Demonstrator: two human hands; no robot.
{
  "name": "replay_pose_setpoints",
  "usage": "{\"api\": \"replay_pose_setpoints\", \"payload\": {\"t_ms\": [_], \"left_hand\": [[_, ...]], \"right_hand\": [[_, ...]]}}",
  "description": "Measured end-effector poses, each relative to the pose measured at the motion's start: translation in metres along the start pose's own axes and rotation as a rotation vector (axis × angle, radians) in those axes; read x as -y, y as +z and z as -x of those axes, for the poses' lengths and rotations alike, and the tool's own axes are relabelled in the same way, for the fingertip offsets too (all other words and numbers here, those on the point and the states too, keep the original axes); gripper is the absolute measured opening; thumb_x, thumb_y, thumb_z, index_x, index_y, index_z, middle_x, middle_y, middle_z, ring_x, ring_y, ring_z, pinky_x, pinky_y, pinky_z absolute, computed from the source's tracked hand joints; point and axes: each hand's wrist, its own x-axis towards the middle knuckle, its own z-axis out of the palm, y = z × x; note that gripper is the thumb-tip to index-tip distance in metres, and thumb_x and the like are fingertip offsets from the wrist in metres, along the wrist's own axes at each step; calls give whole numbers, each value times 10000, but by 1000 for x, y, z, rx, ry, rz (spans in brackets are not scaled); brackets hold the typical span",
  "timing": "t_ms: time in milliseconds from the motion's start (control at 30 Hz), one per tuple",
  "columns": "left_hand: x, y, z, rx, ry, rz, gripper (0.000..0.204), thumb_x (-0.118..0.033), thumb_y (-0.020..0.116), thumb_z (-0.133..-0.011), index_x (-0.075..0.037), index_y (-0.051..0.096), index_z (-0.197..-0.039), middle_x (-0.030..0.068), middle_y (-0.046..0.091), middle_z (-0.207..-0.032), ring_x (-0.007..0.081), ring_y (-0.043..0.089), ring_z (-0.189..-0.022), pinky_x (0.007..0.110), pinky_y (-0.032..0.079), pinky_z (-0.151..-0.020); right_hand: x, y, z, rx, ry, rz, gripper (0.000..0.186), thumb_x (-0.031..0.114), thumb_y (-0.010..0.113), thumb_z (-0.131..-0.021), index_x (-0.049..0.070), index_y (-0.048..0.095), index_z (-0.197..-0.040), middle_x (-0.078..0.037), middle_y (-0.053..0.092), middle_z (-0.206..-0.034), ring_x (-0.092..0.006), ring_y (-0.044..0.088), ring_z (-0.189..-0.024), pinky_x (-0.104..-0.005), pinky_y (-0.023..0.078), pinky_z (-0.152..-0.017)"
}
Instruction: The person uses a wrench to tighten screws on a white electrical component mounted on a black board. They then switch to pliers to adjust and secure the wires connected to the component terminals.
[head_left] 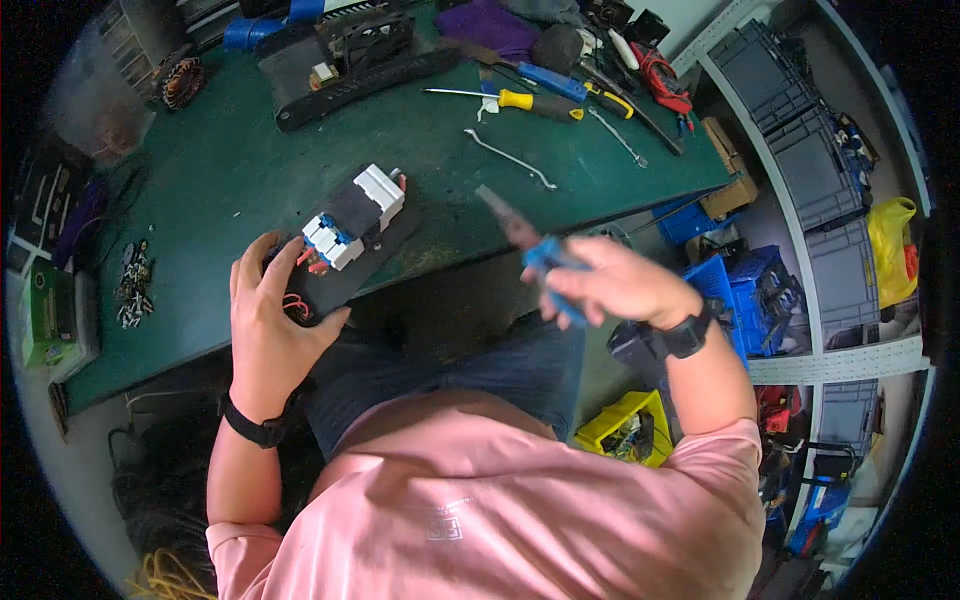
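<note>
My left hand [275, 330] grips the near-left end of a dark mounting plate [355, 285] at the front of the green bench. The plate carries white terminal blocks [380, 190], a second white block with blue parts [340, 245] and red wires [297, 305]. To the right, my right hand [600, 285] is closed on a blue-handled tool [545, 258], apparently pliers, slightly blurred, its metal jaws pointing up-left above the bench's front edge, apart from the plate. A silver bent wrench [510, 157] lies beyond it.
The bench [180, 260] holds screwdrivers [540, 105], red-handled cables [660, 80], black panels [350, 90] and a connector bundle [135, 285]. At right stand shelves with grey bins [835, 270] and blue baskets [755, 305]. A yellow bin [610, 425] sits low, right of my legs.
</note>
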Motion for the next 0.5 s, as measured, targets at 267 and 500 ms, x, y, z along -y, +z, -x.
{"api": "replay_pose_setpoints", "payload": {"t_ms": [267,500], "left_hand": [[-4,-8,1,42,-54,68,830,-75,811,-528,-60,502,-1298,206,463,-1316,374,452,-1219,416,396,-1031],[1,-6,12,-22,-33,139,846,-71,802,-544,-74,477,-1325,208,424,-1354,372,444,-1237,407,401,-1034]], "right_hand": [[7,-53,-31,-886,111,1199,367,398,564,-904,37,609,-960,-221,663,-867,-369,654,-850,-480,515,-736],[3,-42,-60,-1141,-258,1371,300,326,654,-829,45,650,-933,-153,640,-918,-345,634,-846,-434,520,-757]]}}
